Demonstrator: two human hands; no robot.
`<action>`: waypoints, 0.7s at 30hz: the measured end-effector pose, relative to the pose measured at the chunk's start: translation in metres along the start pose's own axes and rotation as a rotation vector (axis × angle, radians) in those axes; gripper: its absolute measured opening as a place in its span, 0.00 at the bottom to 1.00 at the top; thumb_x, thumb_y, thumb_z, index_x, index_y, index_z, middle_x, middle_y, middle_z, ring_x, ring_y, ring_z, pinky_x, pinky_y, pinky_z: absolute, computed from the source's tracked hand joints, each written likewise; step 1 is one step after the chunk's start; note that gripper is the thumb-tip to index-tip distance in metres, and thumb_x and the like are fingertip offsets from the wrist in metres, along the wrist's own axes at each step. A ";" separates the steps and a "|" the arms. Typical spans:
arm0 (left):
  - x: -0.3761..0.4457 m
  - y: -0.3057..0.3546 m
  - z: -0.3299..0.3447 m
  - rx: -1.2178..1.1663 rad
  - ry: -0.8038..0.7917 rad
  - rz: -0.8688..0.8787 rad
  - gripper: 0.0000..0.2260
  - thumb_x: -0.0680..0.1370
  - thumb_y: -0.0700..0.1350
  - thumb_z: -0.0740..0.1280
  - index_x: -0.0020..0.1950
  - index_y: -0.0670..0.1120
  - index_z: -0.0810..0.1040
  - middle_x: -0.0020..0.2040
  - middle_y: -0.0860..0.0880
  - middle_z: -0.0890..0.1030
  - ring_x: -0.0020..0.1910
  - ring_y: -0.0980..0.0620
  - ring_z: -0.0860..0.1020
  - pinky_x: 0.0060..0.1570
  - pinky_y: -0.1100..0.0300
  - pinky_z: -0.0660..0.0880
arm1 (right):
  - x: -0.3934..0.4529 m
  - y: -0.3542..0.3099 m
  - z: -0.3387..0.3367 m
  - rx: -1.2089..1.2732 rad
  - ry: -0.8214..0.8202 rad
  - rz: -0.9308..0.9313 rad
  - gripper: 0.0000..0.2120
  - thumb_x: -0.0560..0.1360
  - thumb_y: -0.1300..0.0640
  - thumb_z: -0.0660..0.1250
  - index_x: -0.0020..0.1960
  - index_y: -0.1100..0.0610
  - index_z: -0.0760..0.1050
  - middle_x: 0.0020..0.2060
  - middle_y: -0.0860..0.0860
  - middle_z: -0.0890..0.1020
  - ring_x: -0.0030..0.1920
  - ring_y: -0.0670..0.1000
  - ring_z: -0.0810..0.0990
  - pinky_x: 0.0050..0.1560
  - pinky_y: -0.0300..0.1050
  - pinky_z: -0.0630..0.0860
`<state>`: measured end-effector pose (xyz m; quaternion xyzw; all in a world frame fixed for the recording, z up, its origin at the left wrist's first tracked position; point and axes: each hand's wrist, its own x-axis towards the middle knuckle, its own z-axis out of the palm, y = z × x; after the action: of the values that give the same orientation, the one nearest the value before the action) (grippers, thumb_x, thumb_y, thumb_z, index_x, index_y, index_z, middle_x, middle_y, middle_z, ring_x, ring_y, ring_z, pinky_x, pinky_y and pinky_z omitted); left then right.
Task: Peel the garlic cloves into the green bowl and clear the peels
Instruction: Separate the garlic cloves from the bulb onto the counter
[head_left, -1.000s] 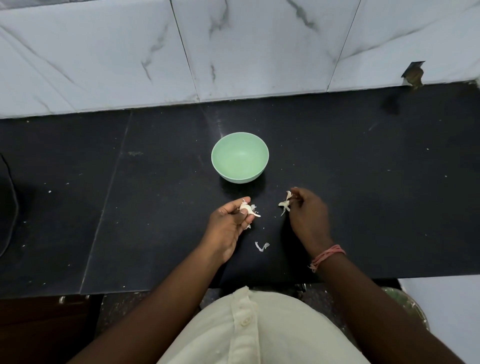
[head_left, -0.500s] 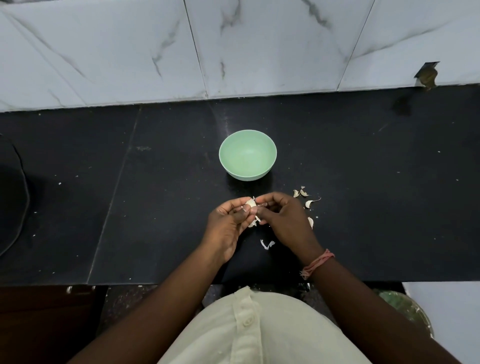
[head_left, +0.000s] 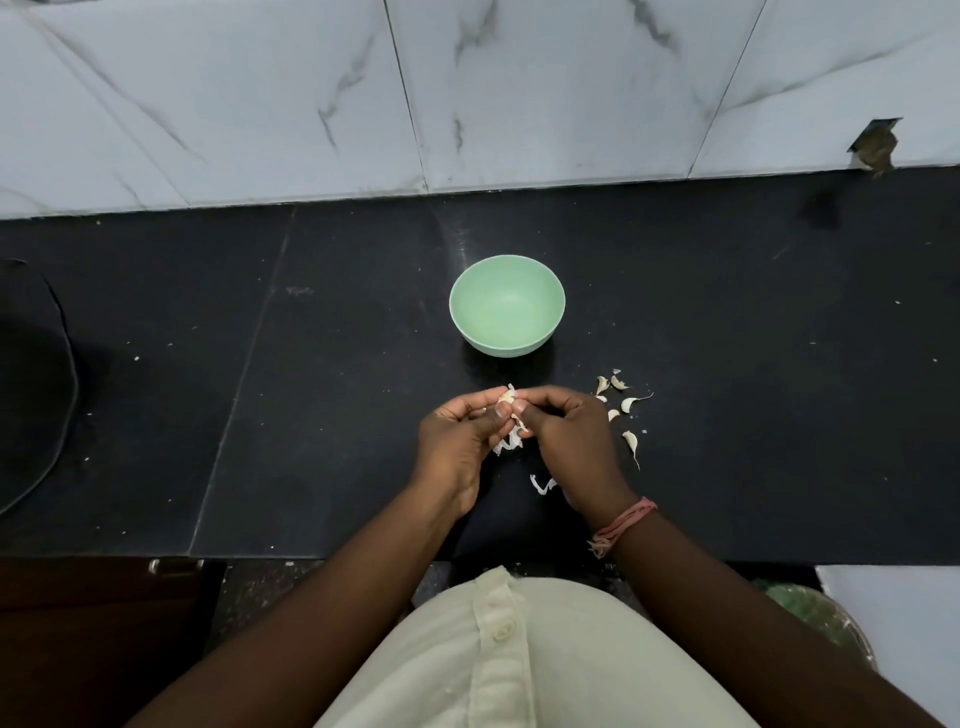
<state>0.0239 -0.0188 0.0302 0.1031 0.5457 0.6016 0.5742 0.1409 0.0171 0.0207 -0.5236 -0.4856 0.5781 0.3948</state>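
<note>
The green bowl (head_left: 507, 306) stands on the black counter (head_left: 332, 415) with nothing visible inside. Just in front of it my left hand (head_left: 460, 447) and my right hand (head_left: 571, 441) meet. Both pinch one garlic clove (head_left: 506, 399) between thumbs and fingertips, and loose white skin (head_left: 511, 439) hangs below it. Several unpeeled cloves (head_left: 626, 408) lie scattered on the counter to the right of my right hand. A curl of peel (head_left: 540, 486) lies on the counter beneath my right wrist.
A marble-tiled wall (head_left: 467, 93) backs the counter. A dark round object (head_left: 31, 384) sits at the left edge. Below the counter's front edge at the right is a greenish bin (head_left: 821, 618). Small white flecks dot the counter.
My right hand dropped the cloves it held onto the counter at the right, then moved left to join my left hand on the clove. Since half a second ago the hands barely moved.
</note>
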 end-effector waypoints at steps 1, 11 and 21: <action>0.000 0.000 0.001 -0.009 0.015 0.000 0.07 0.75 0.28 0.69 0.50 0.36 0.83 0.45 0.40 0.86 0.44 0.49 0.85 0.44 0.62 0.81 | -0.001 0.000 0.002 0.011 0.007 0.002 0.05 0.76 0.67 0.71 0.48 0.61 0.85 0.40 0.54 0.87 0.40 0.47 0.84 0.46 0.42 0.82; 0.003 0.002 0.003 0.004 0.024 -0.022 0.07 0.76 0.29 0.68 0.49 0.37 0.84 0.43 0.42 0.86 0.40 0.50 0.84 0.45 0.63 0.82 | -0.003 0.003 0.002 0.232 -0.031 0.112 0.05 0.76 0.66 0.71 0.49 0.59 0.85 0.41 0.57 0.87 0.39 0.51 0.83 0.46 0.45 0.82; 0.000 -0.005 0.004 0.074 0.105 0.069 0.06 0.75 0.29 0.70 0.48 0.36 0.84 0.43 0.40 0.86 0.39 0.50 0.84 0.41 0.62 0.81 | -0.005 0.001 0.018 0.160 0.128 0.125 0.05 0.76 0.67 0.70 0.46 0.63 0.85 0.35 0.58 0.85 0.35 0.49 0.80 0.37 0.42 0.77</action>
<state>0.0295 -0.0174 0.0280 0.1112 0.5932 0.6050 0.5194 0.1240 0.0097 0.0204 -0.5556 -0.3782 0.6040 0.4284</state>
